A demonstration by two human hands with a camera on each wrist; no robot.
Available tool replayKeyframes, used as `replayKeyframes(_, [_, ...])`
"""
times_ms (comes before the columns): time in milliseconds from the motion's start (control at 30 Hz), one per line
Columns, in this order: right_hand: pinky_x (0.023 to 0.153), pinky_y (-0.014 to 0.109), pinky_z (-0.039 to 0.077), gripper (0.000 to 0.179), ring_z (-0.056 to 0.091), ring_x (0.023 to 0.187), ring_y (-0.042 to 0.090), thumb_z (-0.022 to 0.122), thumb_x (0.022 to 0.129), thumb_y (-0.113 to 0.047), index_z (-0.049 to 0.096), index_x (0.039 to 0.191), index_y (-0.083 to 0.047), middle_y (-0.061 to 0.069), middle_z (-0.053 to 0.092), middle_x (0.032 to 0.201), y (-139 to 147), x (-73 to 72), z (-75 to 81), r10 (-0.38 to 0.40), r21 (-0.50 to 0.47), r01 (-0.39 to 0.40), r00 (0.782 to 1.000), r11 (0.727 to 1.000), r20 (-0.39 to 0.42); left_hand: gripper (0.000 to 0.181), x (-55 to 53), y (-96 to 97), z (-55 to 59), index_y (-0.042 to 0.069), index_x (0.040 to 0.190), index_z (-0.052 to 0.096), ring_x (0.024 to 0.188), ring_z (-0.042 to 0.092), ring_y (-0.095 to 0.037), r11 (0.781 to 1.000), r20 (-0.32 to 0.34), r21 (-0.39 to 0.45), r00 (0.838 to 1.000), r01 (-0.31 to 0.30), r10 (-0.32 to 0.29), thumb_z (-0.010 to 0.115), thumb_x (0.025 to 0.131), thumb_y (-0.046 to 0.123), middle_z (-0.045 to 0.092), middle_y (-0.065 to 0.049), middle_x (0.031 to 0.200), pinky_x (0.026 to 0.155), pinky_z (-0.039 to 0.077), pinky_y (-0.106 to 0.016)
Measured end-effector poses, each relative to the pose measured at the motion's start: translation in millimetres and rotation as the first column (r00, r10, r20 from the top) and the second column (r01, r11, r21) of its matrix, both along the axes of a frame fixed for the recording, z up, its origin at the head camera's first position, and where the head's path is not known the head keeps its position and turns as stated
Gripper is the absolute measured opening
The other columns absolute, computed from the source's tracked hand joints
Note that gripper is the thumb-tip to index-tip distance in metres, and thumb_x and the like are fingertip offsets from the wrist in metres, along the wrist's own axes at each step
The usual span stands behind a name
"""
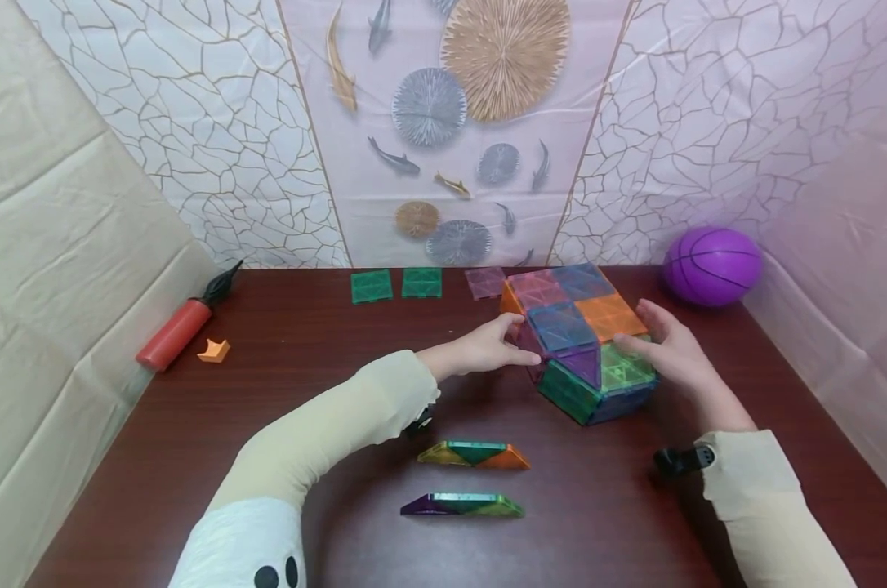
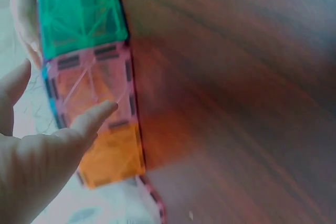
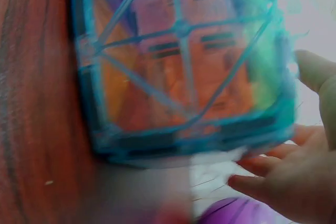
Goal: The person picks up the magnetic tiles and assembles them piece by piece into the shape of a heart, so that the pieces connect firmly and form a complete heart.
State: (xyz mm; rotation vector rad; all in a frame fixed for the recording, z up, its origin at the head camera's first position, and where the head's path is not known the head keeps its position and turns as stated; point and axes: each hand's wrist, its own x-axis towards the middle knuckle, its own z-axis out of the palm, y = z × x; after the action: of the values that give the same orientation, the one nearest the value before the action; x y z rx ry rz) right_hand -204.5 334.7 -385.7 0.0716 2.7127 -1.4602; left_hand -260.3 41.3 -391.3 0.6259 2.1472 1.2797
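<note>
A box-like structure of translucent magnetic tiles (image 1: 608, 317) stands on the table, right of centre in the head view. Blue, pink, orange and green squares form its top, with a purple triangle (image 1: 581, 364) at the front. My left hand (image 1: 480, 347) is at its left side, thumb and fingers extended; in the left wrist view a finger overlaps a pink tile (image 2: 107, 85) between green and orange ones. My right hand (image 1: 675, 351) is at the right side, thumb over the top and fingers reaching behind. A blue-framed tile (image 3: 181, 30) fills the right wrist view, blurred.
Two low tile strips, one yellow, green and orange (image 1: 476, 454), one purple and green (image 1: 461, 505), stand in front. Loose green tiles (image 1: 372, 286) and a pink tile (image 1: 485, 282) lie at the back. A red pump (image 1: 173, 333), an orange piece (image 1: 213, 351) and a purple ball (image 1: 712, 266) flank them.
</note>
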Motion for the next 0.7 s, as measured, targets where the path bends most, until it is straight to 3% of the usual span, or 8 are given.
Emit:
replayKeyframes(100, [0.111, 0.055, 0.023, 0.080, 0.020, 0.143, 0.039, 0.063, 0.093, -0.034, 0.019, 0.153, -0.004, 0.024, 0.022, 0.155, -13, 11.6, 11.4, -0.045, 0.034, 0.053, 0.981, 0.998, -0.190, 0.076, -0.7, -17.7, 4.8, 0.011, 0.151, 0.026, 0.127, 0.051, -0.024, 1.000, -0.073, -0.021, 0.997, 0.020, -0.022, 0.067, 0.091, 0.032, 0.039, -0.014, 0.149, 0.102, 0.044, -0.039])
replayKeyframes(233, [0.109, 0.026, 0.034, 0.057, 0.039, 0.136, 0.019, 0.065, 0.093, -0.018, 0.043, 0.143, -0.002, 0.019, 0.045, 0.145, -42, 30.3, 20.8, -0.075, -0.015, 0.076, 0.901, 0.997, -0.428, 0.066, 5.6, -44.3, 9.9, 0.009, 0.147, 0.036, 0.127, 0.051, -0.025, 1.000, -0.138, -0.019, 0.990, 0.024, -0.027, 0.066, 0.092, 0.031, 0.046, -0.015, 0.144, 0.102, 0.044, -0.039])
replayKeyframes(333, [0.096, 0.011, 0.040, 0.043, 0.052, 0.121, 0.005, 0.065, 0.091, -0.008, 0.055, 0.132, -0.001, 0.013, 0.058, 0.132, -65, 46.2, 20.1, -0.028, -0.046, 0.006, 0.864, 0.999, -0.502, 0.057, 15.3, -64.1, 8.2, 0.006, 0.141, 0.045, 0.123, 0.054, -0.025, 0.998, -0.148, -0.001, 0.987, 0.056, -0.056, 0.066, 0.093, 0.028, 0.054, -0.016, 0.136, 0.101, 0.045, -0.036])
replayKeyframes(433, [0.091, 0.012, 0.043, 0.035, 0.057, 0.113, 0.003, 0.064, 0.093, -0.008, 0.059, 0.127, -0.004, 0.009, 0.062, 0.125, -87, 62.6, 11.7, 0.086, -0.047, -0.120, 0.888, 0.992, -0.451, 0.050, 29.6, -83.8, 2.5, 0.002, 0.135, 0.051, 0.119, 0.057, -0.022, 0.992, -0.116, 0.008, 0.986, 0.125, -0.124, 0.065, 0.093, 0.025, 0.058, -0.016, 0.131, 0.099, 0.046, -0.033])
replayKeyframes(533, [0.093, 0.019, 0.046, 0.033, 0.058, 0.115, 0.011, 0.063, 0.094, -0.012, 0.060, 0.127, -0.008, 0.009, 0.063, 0.124, -104, 75.7, -2.5, 0.251, -0.019, -0.274, 0.906, 0.962, -0.341, 0.049, 45.8, -102.2, -4.9, 0.001, 0.134, 0.053, 0.118, 0.059, -0.020, 0.980, -0.055, 0.010, 0.979, 0.196, -0.196, 0.067, 0.092, 0.022, 0.060, -0.015, 0.130, 0.097, 0.047, -0.030])
replayKeyframes(600, [0.096, 0.027, 0.047, 0.035, 0.057, 0.118, 0.015, 0.064, 0.094, -0.017, 0.059, 0.128, -0.009, 0.007, 0.063, 0.126, -113, 82.7, -12.3, 0.365, 0.022, -0.372, 0.896, 0.928, -0.252, 0.050, 56.1, -111.8, -9.2, 0.001, 0.134, 0.053, 0.119, 0.058, -0.020, 0.971, -0.011, 0.013, 0.971, 0.239, -0.239, 0.068, 0.091, 0.019, 0.059, -0.015, 0.132, 0.097, 0.047, -0.029])
replayKeyframes(700, [0.097, 0.038, 0.047, 0.041, 0.055, 0.120, 0.020, 0.065, 0.093, -0.023, 0.058, 0.130, -0.007, 0.006, 0.062, 0.128, -123, 90.0, -24.2, 0.499, 0.077, -0.493, 0.857, 0.866, -0.130, 0.053, 68.8, -120.5, -15.5, 0.000, 0.135, 0.053, 0.121, 0.057, -0.021, 0.959, 0.032, 0.015, 0.959, 0.281, -0.282, 0.072, 0.088, 0.015, 0.058, -0.014, 0.133, 0.096, 0.047, -0.028])
